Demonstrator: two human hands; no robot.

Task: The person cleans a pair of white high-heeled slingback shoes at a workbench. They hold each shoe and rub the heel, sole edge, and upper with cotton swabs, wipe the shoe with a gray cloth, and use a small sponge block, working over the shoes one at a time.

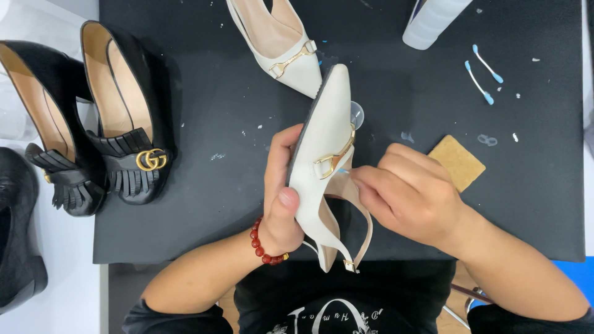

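Left hand (281, 198) grips cream slingback shoe (325, 154); right hand (408, 195) touches its gold buckle (334, 158).

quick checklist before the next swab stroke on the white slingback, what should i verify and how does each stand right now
1. Shoe held firm: left hand wraps the white slingback shoe at its middle, thumb on the side. Ok.
2. Swab on target: right hand pinches something with a blue tip against the shoe beside the gold buckle. Ok.
3. Swab tip condition: mostly hidden by the fingers. Cannot tell.
4. Spare swabs within reach: two blue-tipped cotton swabs lie on the black mat. Ok.
5. Mat clean under the work: white specks and smears scattered about. Not ok.
6. Other white shoe out of the way: lies at the mat's far edge, close to the held toe. Ok.
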